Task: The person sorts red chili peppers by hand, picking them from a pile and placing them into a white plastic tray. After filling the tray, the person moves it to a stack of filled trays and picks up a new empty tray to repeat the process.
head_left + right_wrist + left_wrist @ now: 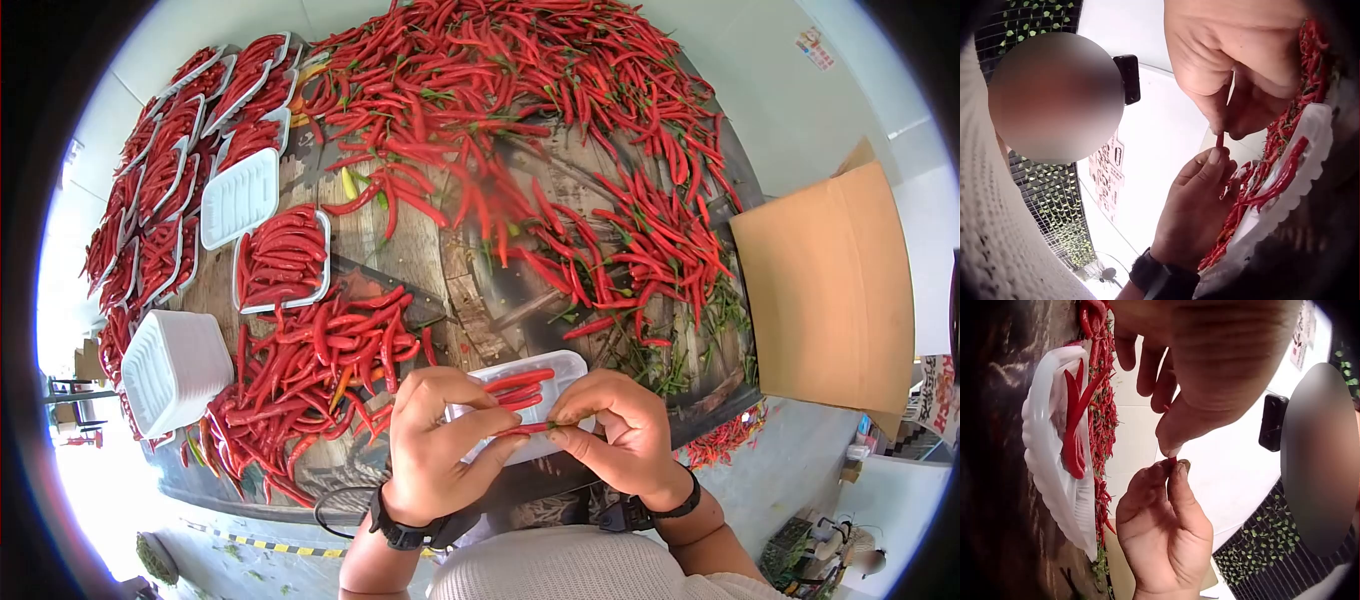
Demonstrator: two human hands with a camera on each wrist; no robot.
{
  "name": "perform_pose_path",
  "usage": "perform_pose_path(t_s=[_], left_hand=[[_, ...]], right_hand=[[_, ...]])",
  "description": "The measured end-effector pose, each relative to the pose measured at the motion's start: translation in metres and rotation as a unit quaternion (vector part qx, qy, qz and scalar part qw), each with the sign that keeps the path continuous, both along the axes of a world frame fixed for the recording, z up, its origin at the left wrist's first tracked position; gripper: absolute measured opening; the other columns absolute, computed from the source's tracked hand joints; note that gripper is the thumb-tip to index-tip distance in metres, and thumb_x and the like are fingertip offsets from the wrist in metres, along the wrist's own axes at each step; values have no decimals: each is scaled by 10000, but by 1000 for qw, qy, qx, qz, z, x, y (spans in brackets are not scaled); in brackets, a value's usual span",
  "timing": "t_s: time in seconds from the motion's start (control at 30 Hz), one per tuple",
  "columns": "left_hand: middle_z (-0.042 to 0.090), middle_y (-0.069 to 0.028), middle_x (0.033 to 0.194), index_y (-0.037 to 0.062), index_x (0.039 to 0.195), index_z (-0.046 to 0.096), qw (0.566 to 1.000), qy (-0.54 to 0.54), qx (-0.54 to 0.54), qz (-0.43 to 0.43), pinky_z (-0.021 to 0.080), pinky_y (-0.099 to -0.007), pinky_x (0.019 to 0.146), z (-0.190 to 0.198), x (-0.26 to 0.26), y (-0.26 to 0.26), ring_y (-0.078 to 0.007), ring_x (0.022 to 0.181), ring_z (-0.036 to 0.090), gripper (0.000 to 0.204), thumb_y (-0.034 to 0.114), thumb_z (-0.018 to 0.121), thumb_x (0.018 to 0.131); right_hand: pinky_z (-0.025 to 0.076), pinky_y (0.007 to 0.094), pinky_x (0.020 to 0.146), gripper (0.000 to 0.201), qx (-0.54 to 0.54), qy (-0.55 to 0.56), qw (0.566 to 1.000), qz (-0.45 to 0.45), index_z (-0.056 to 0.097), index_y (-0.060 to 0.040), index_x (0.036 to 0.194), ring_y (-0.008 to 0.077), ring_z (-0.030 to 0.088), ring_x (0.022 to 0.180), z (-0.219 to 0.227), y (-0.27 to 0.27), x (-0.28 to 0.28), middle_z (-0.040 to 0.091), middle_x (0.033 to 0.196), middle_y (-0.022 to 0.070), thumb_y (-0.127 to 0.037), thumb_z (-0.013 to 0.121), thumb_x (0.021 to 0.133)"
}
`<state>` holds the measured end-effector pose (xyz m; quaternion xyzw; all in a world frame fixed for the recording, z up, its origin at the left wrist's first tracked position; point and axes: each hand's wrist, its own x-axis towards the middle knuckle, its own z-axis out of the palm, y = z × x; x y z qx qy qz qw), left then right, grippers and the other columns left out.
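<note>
Wooden table; left hand, right hand pinch 1 chilli above tray; uneven tug could snap it.

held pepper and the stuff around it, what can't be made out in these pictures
- Held pepper: mostly covered by fingers in both wrist views.
- Tray below: its near left part is hidden by the left hand in the head view.
- Big pepper pile: cut off by the top edge of the head view, blurred near its middle.
- Wall sticker: print too small to read in the head view.
</note>
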<state>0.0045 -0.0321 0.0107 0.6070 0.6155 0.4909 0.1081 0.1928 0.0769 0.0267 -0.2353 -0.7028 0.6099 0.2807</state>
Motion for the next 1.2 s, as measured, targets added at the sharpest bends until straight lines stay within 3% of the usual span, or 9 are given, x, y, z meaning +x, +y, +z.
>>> perform_pose_path(t_s=[0.33, 0.4, 0.63, 0.7, 0.9, 0.93, 1.03, 1.1, 1.2], left_hand=[[618, -44, 927, 117, 846, 762, 1000, 1, -2, -2, 491, -397, 797, -2, 1, 2, -269, 941, 605, 284, 161, 901, 603], [617, -38, 925, 122, 846, 768, 1000, -1, -9, 1, 490, -396, 804, -1, 1, 2, -266, 944, 605, 279, 159, 898, 602], [610, -29, 921, 131, 836, 789, 1000, -2, -20, 3, 486, -398, 829, 1, 2, 2, -267, 975, 583, 266, 175, 896, 598], [617, -18, 935, 129, 850, 784, 1000, 5, 2, -6, 491, -408, 813, 1, 0, 3, -267, 955, 602, 277, 152, 890, 595], [612, -23, 925, 135, 847, 791, 1000, 10, 7, -3, 486, -415, 821, 0, -2, 2, -280, 958, 595, 271, 129, 887, 594], [612, -23, 925, 135, 847, 791, 1000, 10, 9, -6, 486, -415, 821, -2, -3, 0, -280, 958, 595, 271, 129, 887, 594], [612, -42, 931, 116, 837, 779, 998, -43, 8, 36, 479, -410, 822, -7, -4, -3, -285, 962, 592, 256, 89, 875, 600], [612, -64, 949, 93, 833, 760, 994, -61, -4, 95, 473, -406, 817, -7, -3, -3, -293, 961, 590, 246, 62, 855, 609], [587, -99, 979, 49, 832, 717, 996, -4, -37, 85, 481, -412, 869, -1, -3, 0, -287, 989, 580, 229, 22, 819, 629]], right_hand=[[522, 289, 744, 160, 43, -24, 999, 12, 676, 12, 994, 152, 658, 829, -5, 3, 3, 671, 936, 82, -14, 771, 869], [529, 279, 776, 187, -86, 7, 996, -4, 638, 12, 1057, 120, 645, 869, -5, -2, 3, 655, 977, 62, -6, 745, 904], [531, 279, 837, 240, -252, 64, 966, 9, 572, -9, 1076, 118, 642, 916, -13, -1, 7, 636, 991, 50, 17, 741, 908], [537, 279, 837, 249, -346, 98, 933, 15, 571, -16, 1056, 127, 647, 924, -14, 0, 5, 641, 983, 55, 22, 755, 893], [559, 307, 794, 268, -458, 151, 874, 63, 575, -23, 1029, 157, 667, 894, -17, 5, 8, 660, 929, 75, 60, 765, 860], [559, 307, 794, 268, -456, 152, 875, 62, 575, -23, 1029, 157, 667, 894, -14, 7, 12, 660, 929, 75, 60, 765, 860], [559, 309, 767, 252, -232, 97, 965, -74, 604, -18, 950, 157, 668, 858, 3, 16, 34, 670, 919, 87, 139, 744, 811], [551, 296, 755, 205, -154, 66, 981, -97, 645, -4, 933, 142, 653, 846, 14, 32, 67, 664, 901, 75, 94, 769, 802], [527, 276, 755, 170, -66, -64, 984, -153, 668, 22, 963, 137, 647, 862, 35, 45, 125, 661, 947, 66, 56, 757, 822]])
